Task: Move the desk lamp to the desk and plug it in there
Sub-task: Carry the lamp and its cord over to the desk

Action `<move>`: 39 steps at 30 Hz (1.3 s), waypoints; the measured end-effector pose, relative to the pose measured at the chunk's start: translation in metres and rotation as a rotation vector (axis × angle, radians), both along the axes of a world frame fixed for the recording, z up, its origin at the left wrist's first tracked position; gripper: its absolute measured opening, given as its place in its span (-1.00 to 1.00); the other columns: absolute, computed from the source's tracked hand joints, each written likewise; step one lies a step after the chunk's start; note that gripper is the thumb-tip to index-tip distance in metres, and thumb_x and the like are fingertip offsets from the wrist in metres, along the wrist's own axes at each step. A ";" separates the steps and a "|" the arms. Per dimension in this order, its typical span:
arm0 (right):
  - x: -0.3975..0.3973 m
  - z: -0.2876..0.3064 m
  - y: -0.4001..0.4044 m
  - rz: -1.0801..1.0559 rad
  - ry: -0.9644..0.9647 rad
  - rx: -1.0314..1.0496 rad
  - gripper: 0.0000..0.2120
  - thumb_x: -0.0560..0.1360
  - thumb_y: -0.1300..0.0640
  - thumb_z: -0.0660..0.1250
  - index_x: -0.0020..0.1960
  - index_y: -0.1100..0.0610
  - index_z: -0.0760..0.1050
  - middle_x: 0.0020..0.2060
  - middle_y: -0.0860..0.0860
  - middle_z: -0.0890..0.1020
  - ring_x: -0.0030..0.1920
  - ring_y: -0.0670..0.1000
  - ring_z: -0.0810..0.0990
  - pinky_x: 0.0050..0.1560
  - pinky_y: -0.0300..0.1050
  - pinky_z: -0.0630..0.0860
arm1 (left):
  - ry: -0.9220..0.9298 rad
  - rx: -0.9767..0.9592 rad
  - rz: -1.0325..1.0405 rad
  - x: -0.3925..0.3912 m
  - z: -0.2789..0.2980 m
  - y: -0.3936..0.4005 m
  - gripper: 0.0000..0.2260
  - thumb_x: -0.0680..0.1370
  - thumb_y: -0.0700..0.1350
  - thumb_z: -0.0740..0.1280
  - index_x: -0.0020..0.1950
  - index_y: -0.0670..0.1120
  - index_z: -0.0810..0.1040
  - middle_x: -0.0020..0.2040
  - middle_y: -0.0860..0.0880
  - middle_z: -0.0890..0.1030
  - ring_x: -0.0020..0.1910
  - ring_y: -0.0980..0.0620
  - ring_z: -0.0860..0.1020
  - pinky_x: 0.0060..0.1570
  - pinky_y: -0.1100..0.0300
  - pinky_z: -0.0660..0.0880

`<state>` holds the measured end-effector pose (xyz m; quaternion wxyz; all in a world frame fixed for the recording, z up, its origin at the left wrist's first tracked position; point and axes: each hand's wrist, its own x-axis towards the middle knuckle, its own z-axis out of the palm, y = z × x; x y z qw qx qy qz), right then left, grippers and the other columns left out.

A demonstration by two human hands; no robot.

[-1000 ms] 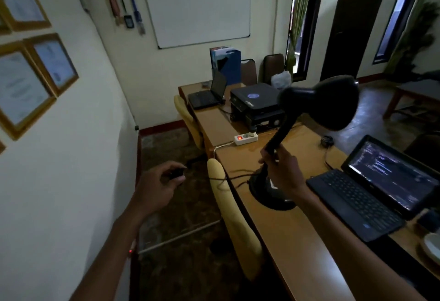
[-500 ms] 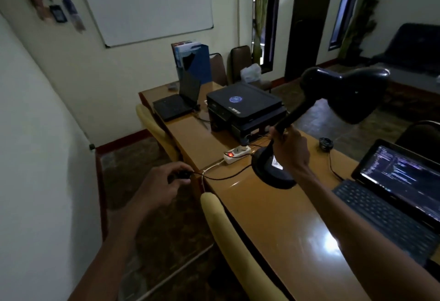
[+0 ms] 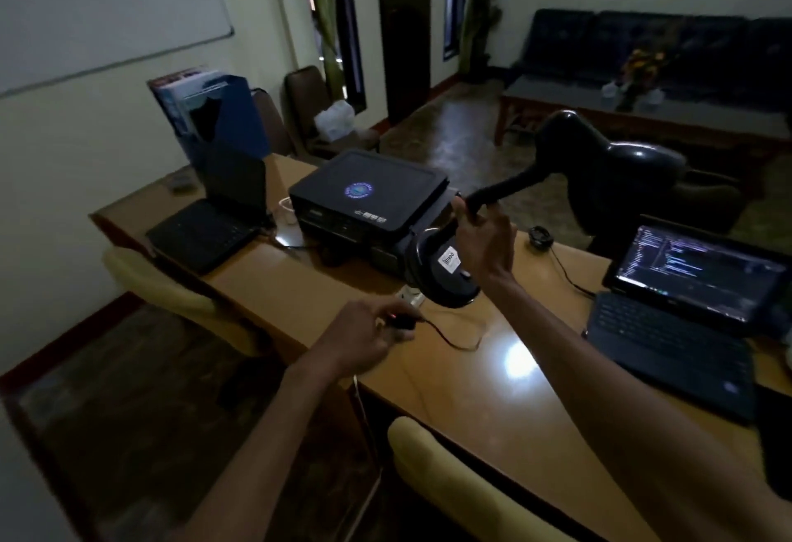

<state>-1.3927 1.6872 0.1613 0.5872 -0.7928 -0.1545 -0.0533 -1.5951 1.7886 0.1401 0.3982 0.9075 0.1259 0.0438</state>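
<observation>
My right hand (image 3: 486,241) grips the neck of the black desk lamp (image 3: 608,164), tilted, its round base (image 3: 445,280) lifted just above the wooden desk (image 3: 493,374). The lamp's shade points right. My left hand (image 3: 364,338) is closed on the lamp's black plug (image 3: 403,321), with the thin cord (image 3: 450,340) curving over the desk towards the base. The white power strip (image 3: 409,295) lies right behind the plug, mostly hidden by the lamp base and my left hand; a small red light glows beside the plug.
A black printer (image 3: 368,198) stands behind the lamp. An open laptop (image 3: 685,310) is at the right, another laptop (image 3: 214,220) at the far left, a blue file holder (image 3: 214,113) behind it. Yellow chairs (image 3: 463,486) line the desk's near side.
The view has swung right and closer. My left hand has carried the plug from beside the desk to just in front of the power strip. The lamp has tilted further and moved towards the printer.
</observation>
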 end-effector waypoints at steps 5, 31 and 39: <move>0.026 0.017 0.005 -0.106 -0.058 0.007 -0.65 0.55 -0.20 0.31 0.15 0.04 0.55 -0.22 -0.08 0.67 -0.12 0.02 0.71 -0.14 -0.05 0.62 | 0.029 0.109 -0.110 0.038 -0.016 0.012 -0.76 0.51 -0.09 0.46 0.15 0.15 0.64 0.10 0.06 0.69 0.06 0.14 0.62 0.06 0.11 0.60; 0.180 -0.104 -0.040 -0.391 -0.105 -0.225 -0.72 0.57 0.01 0.39 0.15 0.19 0.51 -0.12 0.13 0.65 -0.05 0.21 0.66 -0.16 -0.12 0.43 | -0.577 0.183 0.320 0.250 0.101 0.170 -0.78 0.48 -0.04 0.49 0.12 0.04 0.67 -0.09 0.14 0.65 -0.21 0.51 0.56 -0.15 0.52 0.49; 0.214 -0.157 -0.006 -0.430 0.124 -0.162 -0.54 0.59 -0.10 0.32 0.40 0.11 0.44 0.19 0.11 0.60 0.22 0.11 0.55 0.10 -0.27 0.38 | -0.623 0.016 0.199 0.339 0.104 0.190 -0.77 0.51 -0.03 0.47 0.16 0.02 0.62 0.02 0.03 0.67 -0.09 0.26 0.63 -0.11 0.41 0.55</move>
